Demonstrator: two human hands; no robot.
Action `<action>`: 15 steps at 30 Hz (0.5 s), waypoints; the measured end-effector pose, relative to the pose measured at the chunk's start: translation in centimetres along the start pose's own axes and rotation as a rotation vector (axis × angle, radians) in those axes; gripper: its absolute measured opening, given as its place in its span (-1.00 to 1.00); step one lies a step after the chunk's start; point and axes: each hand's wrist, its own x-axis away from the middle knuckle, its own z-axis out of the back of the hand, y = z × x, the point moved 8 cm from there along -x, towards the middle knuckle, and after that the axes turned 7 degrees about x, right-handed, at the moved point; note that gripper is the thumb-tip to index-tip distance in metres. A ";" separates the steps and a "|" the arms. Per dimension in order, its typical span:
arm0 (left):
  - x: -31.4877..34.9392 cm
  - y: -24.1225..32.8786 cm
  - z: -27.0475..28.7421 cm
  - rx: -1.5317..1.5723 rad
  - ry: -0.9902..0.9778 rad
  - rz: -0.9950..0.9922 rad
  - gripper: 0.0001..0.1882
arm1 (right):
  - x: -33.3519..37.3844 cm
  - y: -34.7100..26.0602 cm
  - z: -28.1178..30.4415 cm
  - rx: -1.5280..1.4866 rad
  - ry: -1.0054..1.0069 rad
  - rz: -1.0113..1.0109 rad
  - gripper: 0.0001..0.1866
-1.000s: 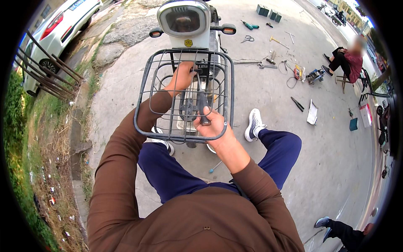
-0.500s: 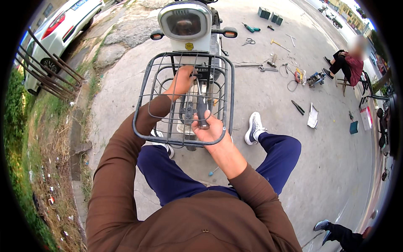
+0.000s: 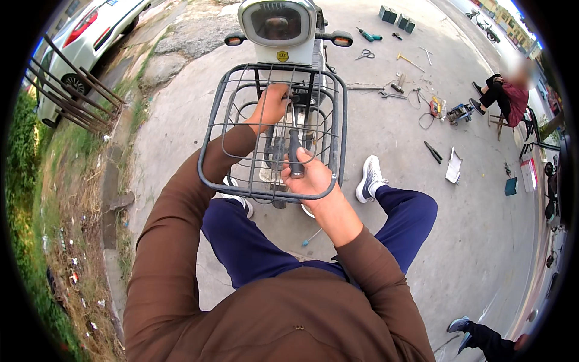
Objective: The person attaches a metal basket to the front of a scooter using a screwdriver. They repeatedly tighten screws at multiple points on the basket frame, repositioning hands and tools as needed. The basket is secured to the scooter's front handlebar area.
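A black wire basket hangs on the front of an electric scooter, just below its headlight. The left hand reaches inside the basket, near its back wall, with fingers curled around something there; what it grips cannot be made out. The right hand rests at the basket's front rim, closed around the dark handle of a screwdriver that points into the basket. Beyond the basket, hand tools lie scattered on the concrete pavement.

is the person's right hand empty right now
No, the right hand is closed around the dark handle of a tool standing upright inside the black wire basket.
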 end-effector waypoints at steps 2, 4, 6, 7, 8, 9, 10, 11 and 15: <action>-0.1 0.0 0.0 -0.007 0.011 -0.002 -0.82 | -0.3 -0.3 0.0 0.094 0.010 0.064 -0.83; -0.1 0.1 0.1 -0.001 0.009 -0.017 -0.82 | -0.3 -0.3 -0.1 0.136 0.030 0.053 -0.82; -0.1 0.0 0.2 0.009 -0.008 -0.002 -0.81 | -0.6 0.0 0.4 0.163 0.095 0.017 -0.84; -0.1 0.1 0.2 0.026 -0.006 0.012 -0.81 | -0.6 0.2 0.7 0.176 0.130 0.000 -0.84; -0.1 0.2 0.2 0.044 -0.004 0.025 -0.81 | -0.7 0.2 0.8 0.180 0.150 -0.014 -0.82; -0.2 0.2 0.3 0.061 -0.002 0.039 -0.81 | -0.8 0.3 0.9 0.183 0.169 -0.028 -0.80; -0.3 0.1 0.3 0.052 -0.021 0.049 -0.81 | -0.9 0.4 0.9 0.191 0.187 -0.042 -0.77; -0.3 0.0 0.4 0.049 -0.022 0.057 -0.81 | -0.7 0.4 0.9 0.200 0.207 -0.055 -0.79; -0.4 0.5 0.3 0.057 -0.015 0.078 -0.80 | -0.2 0.7 0.7 0.220 0.238 -0.099 -0.84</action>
